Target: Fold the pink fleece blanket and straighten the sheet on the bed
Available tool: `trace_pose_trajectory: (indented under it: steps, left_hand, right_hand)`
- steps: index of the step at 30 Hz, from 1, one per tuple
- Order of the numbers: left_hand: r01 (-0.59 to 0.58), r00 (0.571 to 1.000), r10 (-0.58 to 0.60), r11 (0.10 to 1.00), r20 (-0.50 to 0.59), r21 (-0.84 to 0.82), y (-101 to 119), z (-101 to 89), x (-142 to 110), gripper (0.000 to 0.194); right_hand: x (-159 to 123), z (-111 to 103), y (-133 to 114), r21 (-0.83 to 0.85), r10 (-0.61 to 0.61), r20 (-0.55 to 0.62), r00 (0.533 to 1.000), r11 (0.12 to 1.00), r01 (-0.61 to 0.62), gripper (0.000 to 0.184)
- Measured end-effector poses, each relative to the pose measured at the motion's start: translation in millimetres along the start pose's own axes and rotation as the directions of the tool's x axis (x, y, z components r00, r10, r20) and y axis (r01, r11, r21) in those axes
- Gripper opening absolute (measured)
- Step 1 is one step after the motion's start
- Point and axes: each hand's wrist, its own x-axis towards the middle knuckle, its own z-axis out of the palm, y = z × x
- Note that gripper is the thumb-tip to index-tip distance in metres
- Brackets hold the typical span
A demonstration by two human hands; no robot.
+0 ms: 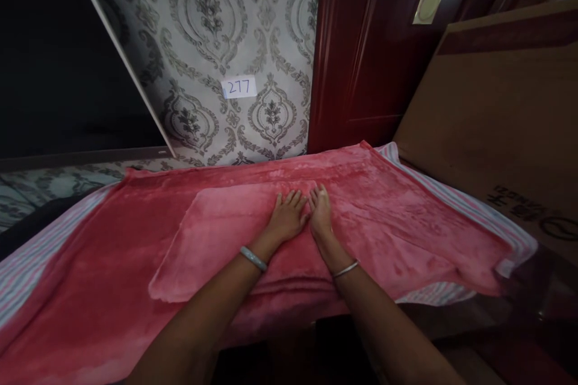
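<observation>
Blanket [108,246] of pink plush spreads over striped cloth [45,246] in the head view, a folded pink plush piece [217,222] lying on its middle. The left hand [286,216] rests flat on that piece, clasping nothing; the right hand [320,212], just beside it, stands on edge, outstretched, likewise unclenched. A cardboard box [501,102] stands at far right; patterned wallpaper [208,12] lines the far side.

The left hand [288,215] lies palm-down on folded pink plush fabric [217,228], the right hand [320,210] (turned more on edge) just beside it. Striped cloth [36,261] shows beneath at left and right; a cardboard box [497,108] stands at the right.
</observation>
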Motion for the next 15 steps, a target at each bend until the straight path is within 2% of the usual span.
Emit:
trace_pose_trajectory:
  steps: [5, 9, 12, 15]
  left_hand:
    - [0.068, 0.995, -0.071, 0.997, 0.067, 0.045, -25.6, -22.1, -5.1, 0.063]
    - [0.221, 0.97, -0.228, 0.972, 0.081, 0.083, -76.5, -39.8, -33.2, 0.063]
    - [0.381, 0.918, -0.389, 0.919, 0.074, 0.105, -128.6, -46.9, -70.9, 0.065]
    - [0.562, 0.823, -0.565, 0.825, 0.057, 0.054, -177.7, -43.3, -110.6, 0.066]
  right_hand:
    - [2.0, -0.4, -0.3, -0.028, -0.017, 0.023, 1.0, 0.999, 0.018, 0.066]
    - [1.1, -0.2, -0.1, -0.036, -0.013, 0.031, 0.999, 0.999, 0.014, 0.065]
    - [1.6, 0.4, 0.8, -0.043, -0.009, 0.021, 1.0, 0.999, 0.01, 0.065]
    - [4.3, 0.2, 3.8, -0.046, -0.015, 0.02, 1.0, 0.999, 0.016, 0.065]
